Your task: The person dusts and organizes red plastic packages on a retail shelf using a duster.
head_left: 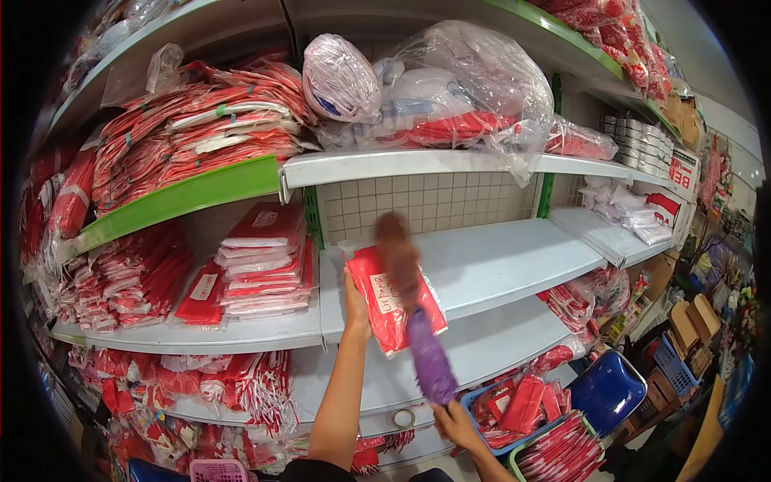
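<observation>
My left hand point(356, 305) grips a flat red packet point(382, 325) in clear plastic by its left edge. A white label with handwriting is stuck on the packet. In my right hand point(456, 424), lower down, is a duster point(431, 363) with a purple lower part and a brown upper part. The brown end is smeared by motion and overlaps the packet in this view. Both hands are in front of the pale middle shelf point(490, 265). The fingertips of my left hand are mostly hidden behind the packet.
Left of my hands stands a stack of red and white packets point(265, 269). Plastic-wrapped bundles point(450, 96) fill the shelf above. Baskets of red packets point(558, 458) and a blue tray point(608, 391) are at lower right. A tape roll point(403, 418) lies on a low shelf.
</observation>
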### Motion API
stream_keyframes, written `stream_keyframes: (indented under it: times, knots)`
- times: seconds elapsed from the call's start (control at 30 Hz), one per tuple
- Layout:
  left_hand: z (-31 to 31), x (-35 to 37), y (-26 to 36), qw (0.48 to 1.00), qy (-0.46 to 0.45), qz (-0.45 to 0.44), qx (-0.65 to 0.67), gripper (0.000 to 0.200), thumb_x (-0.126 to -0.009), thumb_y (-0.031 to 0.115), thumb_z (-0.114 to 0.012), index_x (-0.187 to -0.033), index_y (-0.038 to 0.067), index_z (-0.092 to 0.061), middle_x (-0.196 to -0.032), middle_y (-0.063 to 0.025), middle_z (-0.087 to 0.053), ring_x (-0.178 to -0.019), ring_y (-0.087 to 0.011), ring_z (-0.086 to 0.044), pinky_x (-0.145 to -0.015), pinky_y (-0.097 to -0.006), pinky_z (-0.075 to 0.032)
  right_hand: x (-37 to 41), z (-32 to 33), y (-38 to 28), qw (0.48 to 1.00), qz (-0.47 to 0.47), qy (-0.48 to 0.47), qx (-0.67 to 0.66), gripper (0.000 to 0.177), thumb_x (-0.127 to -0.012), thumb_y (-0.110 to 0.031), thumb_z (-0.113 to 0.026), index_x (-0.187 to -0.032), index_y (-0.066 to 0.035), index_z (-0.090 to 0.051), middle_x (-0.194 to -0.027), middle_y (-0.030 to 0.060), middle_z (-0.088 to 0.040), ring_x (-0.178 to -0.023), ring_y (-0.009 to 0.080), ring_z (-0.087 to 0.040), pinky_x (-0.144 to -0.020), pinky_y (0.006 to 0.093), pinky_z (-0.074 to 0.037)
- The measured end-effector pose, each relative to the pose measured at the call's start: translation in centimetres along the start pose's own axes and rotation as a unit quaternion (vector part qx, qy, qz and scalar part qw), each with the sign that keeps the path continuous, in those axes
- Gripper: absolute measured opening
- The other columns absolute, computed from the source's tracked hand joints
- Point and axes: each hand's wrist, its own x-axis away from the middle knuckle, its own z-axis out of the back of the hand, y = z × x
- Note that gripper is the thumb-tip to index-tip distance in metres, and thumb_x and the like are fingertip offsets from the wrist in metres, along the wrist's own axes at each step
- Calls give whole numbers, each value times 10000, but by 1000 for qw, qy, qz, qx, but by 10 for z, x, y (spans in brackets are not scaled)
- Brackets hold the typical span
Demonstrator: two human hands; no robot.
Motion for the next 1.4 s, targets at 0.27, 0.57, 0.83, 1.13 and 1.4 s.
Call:
stream_keyframes:
  times: [0.27,0.57,0.83,1.13,1.4]
  knots:
    - [-31,7,0,990,125,-71,-10,669,-907,618,-253,-1223,71,-472,-1082,-101,-603,-901,-211,-620,-820,-351,-509,-8,9,3,998,-35,36,-48,304,-926,-257,-511,-713,-43,-472,-522,1,-455,-410,90,-436,-374,258,-351]
    - [-24,5,-6,988,103,-102,-45,655,-915,590,-309,-1235,37,-456,-1108,-84,-587,-960,-165,-582,-860,-309,-458,-35,25,22,993,9,78,-83,269,-928,-265,-500,-762,-60,-445,-465,-31,-310,-351,67,-280,-327,248,-241]
    - [-53,74,1,976,80,-14,-203,565,-908,482,-469,-1114,-38,-555,-1034,-102,-614,-936,-135,-582,-836,-263,-444,-38,36,-36,958,62,26,-280,307,-912,-353,-516,-916,-48,-480,-531,-25,-308,-376,81,-291,-339,229,-238]
    - [-65,92,-5,878,82,-114,-458,426,-912,406,-498,-1074,18,-570,-947,-107,-605,-787,-154,-564,-687,-275,-455,-37,14,-90,956,61,58,-281,360,-792,-123,-685,-1083,10,-521,-982,104,-626,-849,153,-606,-763,290,-489]
    - [-79,113,-18,855,-48,-108,-505,744,-884,459,-507,-1379,-35,-254,-1286,-273,-432,-1172,-360,-453,-992,-374,-333,-42,0,-116,958,104,34,-266,298,-827,-96,-617,-1081,21,-514,-959,94,-614,-826,155,-601,-731,284,-491]
